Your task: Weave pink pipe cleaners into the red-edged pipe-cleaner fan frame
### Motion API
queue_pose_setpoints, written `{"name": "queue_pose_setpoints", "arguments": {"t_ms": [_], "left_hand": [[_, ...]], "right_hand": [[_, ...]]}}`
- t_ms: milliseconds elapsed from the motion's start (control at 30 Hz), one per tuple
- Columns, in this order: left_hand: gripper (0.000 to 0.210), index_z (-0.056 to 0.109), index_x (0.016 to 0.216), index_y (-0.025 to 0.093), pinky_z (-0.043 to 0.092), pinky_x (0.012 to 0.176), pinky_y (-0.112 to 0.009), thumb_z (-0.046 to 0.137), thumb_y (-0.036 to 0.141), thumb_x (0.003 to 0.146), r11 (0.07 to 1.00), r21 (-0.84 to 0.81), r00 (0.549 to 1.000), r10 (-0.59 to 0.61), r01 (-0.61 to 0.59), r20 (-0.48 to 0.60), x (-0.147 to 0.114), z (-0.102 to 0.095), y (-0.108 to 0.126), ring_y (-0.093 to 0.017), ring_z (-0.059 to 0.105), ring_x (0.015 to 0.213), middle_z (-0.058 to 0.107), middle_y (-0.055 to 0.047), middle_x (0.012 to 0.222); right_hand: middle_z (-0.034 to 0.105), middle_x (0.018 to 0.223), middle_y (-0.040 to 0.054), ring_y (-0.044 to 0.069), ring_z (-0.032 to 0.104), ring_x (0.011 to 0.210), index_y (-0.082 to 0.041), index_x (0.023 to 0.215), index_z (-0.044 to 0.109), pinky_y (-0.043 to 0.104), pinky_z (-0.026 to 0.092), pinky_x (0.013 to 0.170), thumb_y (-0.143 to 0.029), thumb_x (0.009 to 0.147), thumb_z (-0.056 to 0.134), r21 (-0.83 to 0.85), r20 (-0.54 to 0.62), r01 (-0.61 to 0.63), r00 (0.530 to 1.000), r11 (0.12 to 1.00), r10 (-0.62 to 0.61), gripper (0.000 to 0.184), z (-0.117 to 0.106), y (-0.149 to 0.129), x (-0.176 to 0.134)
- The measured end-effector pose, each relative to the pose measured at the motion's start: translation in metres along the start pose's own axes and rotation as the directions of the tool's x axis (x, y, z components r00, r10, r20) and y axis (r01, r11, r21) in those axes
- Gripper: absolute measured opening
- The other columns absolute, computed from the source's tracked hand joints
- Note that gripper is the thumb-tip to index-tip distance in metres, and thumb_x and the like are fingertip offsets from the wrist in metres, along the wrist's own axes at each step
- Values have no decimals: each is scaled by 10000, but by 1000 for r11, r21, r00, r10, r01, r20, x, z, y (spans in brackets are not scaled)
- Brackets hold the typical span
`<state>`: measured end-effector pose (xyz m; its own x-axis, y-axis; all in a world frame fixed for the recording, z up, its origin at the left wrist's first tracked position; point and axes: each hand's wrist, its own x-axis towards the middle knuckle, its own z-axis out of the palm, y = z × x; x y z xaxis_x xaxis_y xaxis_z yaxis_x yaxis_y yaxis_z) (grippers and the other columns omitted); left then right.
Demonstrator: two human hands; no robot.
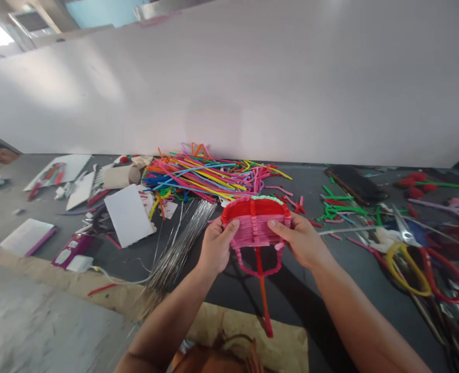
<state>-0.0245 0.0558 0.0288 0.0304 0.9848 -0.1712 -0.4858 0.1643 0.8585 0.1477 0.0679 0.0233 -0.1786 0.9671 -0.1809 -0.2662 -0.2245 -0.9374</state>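
Between my two hands is a pipe-cleaner craft (248, 228), raised over the dark tabletop. Its upper part is red, its middle is filled with pink rows, and a pale green strip runs along part of the top rim. Below hangs a pink loop, crossed by a red and orange stem that points down toward me. My left hand (217, 243) grips the left edge, thumb on the front. On the right edge, my right hand (301, 238) pinches in the same way. The fingers behind the craft are hidden.
Behind the craft lies a pile of coloured pipe cleaners (202, 176), with thin metal wires (186, 238) nearer me. Scissors (406, 233) with yellow and red handles, green pieces (342, 207) and a dark phone-like object (356, 184) are at right. A white card (129, 215) lies left. A white panel (253, 88) stands behind.
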Motion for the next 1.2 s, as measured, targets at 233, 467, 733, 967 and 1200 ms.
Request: {"name": "queue_pose_setpoints", "arguments": {"t_ms": [233, 467, 733, 967, 1200], "left_hand": [[211, 668, 883, 158, 517, 701, -279, 697, 287, 720, 997, 47, 996, 69, -67, -48, -2, -3, -2, -155, 648, 729, 702, -38, 802], [291, 663, 908, 141, 519, 722, -302, 756, 232, 648, 998, 63, 999, -29, 28, 14, 0, -4, 5, -167, 652, 731, 702, -47, 797], [241, 662, 898, 149, 504, 759, -299, 730, 210, 675, 987, 137, 996, 91, -87, -24, 5, -8, 1, -153, 642, 742, 701, -35, 817], [249, 659, 861, 135, 533, 627, -288, 731, 291, 681, 954, 132, 954, -282, 268, 105, 2, -21, -5, -168, 659, 631, 701, -71, 732], [212, 659, 803, 151, 545, 653, -293, 754, 270, 655, 967, 15, 967, -253, 253, 20, -4, -21, -10, -160, 663, 652, 703, -50, 712]], "right_hand": [[655, 650, -18, 106, 512, 438, -175, 864, 667, 215, 427, 336, -353, 628, 755, -41, -1, -46, 999, 998, 46, 309, 2, -1, 1], [691, 747, 2, 130, 575, 531, -178, 891, 666, 237, 490, 412, -369, 631, 755, -17, -30, -28, 999, 999, 28, 335, 2, 2, 3], [701, 782, -4, 159, 627, 614, -197, 892, 670, 298, 547, 560, -342, 658, 746, 9, -37, -23, 999, 1000, 24, 286, 1, 9, 3], [707, 907, 24, 194, 659, 836, -209, 960, 638, 347, 527, 769, -357, 735, 682, 5, -78, 80, 994, 997, -79, 273, -3, 17, 11], [656, 911, 65, 162, 631, 771, -198, 986, 603, 282, 521, 674, -301, 822, 577, -627, -332, 397, 643, 670, -691, 195, -11, -4, -8]]}}
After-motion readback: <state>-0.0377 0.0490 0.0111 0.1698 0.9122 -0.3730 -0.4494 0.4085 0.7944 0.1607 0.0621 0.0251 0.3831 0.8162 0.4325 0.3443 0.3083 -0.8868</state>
